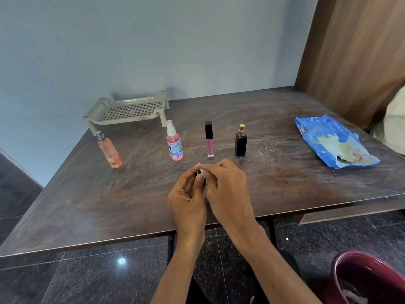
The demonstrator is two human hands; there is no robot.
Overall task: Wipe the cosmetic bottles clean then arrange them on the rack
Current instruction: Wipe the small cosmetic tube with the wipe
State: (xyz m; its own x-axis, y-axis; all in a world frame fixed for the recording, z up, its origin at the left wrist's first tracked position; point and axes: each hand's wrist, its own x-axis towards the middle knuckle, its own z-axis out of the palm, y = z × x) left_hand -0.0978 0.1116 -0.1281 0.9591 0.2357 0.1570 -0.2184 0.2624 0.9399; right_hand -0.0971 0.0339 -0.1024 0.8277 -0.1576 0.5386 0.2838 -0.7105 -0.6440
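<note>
Wiping step judged in hand: a small dark item (198, 172), mostly hidden, is pinched in the left hand (186, 200) above the counter (87, 205), near its front middle. A white wipe (203, 171) is pinched against it by the right hand (228, 189). The hands are held close together. The kind of item cannot be told.

Best done with the item turned in the left fingers while the wipe is dragged end to end, cap and base included. It should be kept low over the counter, so a slip is not a drop to the floor.

Four bottles stand in a row behind: orange pump bottle (109, 151), pink spray bottle (174, 142), lip gloss tube (209, 139), black perfume bottle (241, 143). The rack (129, 110) sits at the far left, near the counter's edge; no bottle is placed on it yet. The spray bottle stands just beside the rack's front leg and could be knocked on approach. The blue wipe pack (328, 141) lies well apart, right.
</note>
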